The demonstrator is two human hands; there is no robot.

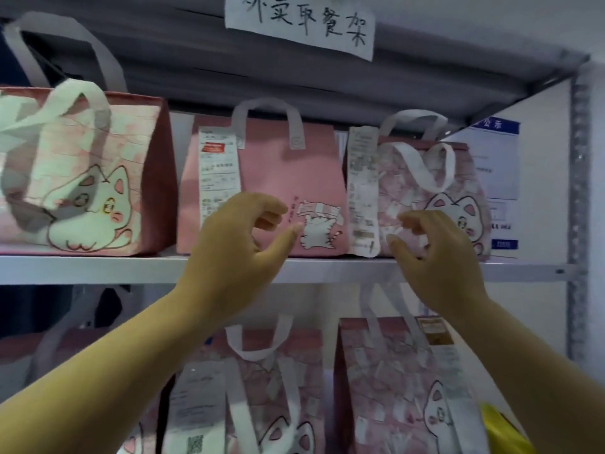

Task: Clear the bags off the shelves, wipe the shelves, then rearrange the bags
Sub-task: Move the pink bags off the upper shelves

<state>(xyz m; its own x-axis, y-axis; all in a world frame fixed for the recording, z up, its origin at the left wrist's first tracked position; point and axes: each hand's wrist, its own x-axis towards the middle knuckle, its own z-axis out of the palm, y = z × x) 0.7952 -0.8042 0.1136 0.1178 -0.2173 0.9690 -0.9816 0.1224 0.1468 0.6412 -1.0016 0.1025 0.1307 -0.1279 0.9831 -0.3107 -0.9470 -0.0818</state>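
Note:
Three pink cat-print bags stand on the grey metal shelf [98,268]: a large one [82,178] at left, a plain pink one [281,172] in the middle with a receipt on it, and a patterned one [422,181] at right with a long receipt. My left hand [235,244] is raised in front of the middle bag, fingers curled and apart, holding nothing. My right hand [435,257] hovers before the right bag's lower front, fingers spread, empty. On the shelf below stand more pink bags [262,394] [402,388], partly hidden by my forearms.
A paper sign with handwriting [301,24] hangs from the shelf above. The rack's perforated upright [577,191] stands at right, with a printed notice [494,165] on the wall behind. Something yellow [501,430] shows at the bottom right.

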